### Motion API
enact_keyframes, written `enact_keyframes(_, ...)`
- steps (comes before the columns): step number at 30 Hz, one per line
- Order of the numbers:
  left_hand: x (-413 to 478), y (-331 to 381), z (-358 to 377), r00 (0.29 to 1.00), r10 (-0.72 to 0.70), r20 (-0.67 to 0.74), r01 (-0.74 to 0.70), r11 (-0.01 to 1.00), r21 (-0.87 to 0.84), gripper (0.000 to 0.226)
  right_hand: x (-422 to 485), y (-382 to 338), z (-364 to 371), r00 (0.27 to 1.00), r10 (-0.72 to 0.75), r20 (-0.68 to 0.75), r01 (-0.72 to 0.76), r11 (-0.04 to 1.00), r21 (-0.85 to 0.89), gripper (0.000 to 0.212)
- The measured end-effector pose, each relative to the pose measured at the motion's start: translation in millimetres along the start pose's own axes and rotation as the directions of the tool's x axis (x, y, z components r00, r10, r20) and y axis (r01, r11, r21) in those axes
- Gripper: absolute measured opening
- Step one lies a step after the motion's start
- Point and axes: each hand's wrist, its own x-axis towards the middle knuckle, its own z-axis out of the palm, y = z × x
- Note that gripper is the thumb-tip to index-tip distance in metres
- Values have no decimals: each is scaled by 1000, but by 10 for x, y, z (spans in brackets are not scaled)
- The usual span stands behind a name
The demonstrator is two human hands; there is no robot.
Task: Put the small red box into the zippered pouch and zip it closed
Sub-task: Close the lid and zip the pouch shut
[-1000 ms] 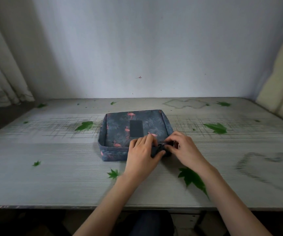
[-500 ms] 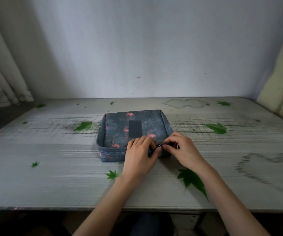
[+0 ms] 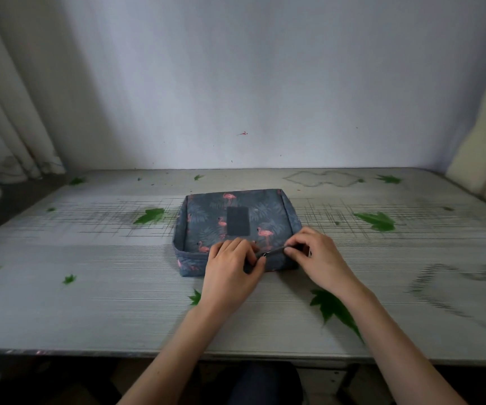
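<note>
Pouch (image 3: 236,220), grey-blue fabric printed with pink flamingos and pale fronds, lying flat near the middle of the table (image 3: 119,302), a dark rectangular patch (image 3: 237,222) on its upper face. Red box not visible; whether it lies inside the pouch cannot be told. Along the pouch's near edge, towards its right corner, a dark zipper pull (image 3: 271,251) extends between the two hands. Right hand (image 3: 315,255) curled at the near right corner, thumb and forefinger pinched closed on the right end of the pull, remaining fingers folded under. Left hand (image 3: 231,271) palm-down over the near edge, fingers bent and resting on the top face, thumb pressed against the front wall just beside the pull's left end; it steadies the fabric, though whether it truly grips any cannot be told. Both forearms enter from the bottom of the frame. Table surface pale and streaked with fine dark lines, printed with scattered green leaves (image 3: 377,220). Behind it a plain pale wall (image 3: 250,83); a curtain (image 3: 8,127) hangs at the left, a cream panel (image 3: 481,147) stands at the right.
</note>
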Motion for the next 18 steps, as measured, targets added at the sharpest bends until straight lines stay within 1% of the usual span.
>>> enact_keyframes(12, -102, -121, -159, 1000, -15, -18, 15, 1000, 19, 28, -11, 6, 31, 1000, 25, 1, -25, 999, -27, 8)
enact_keyframes(18, -125, -175, -214, 998, -39, -43, 39, 999, -2, 29, -11, 15, 37, 999, 36, -1, -36, 999, -39, 7)
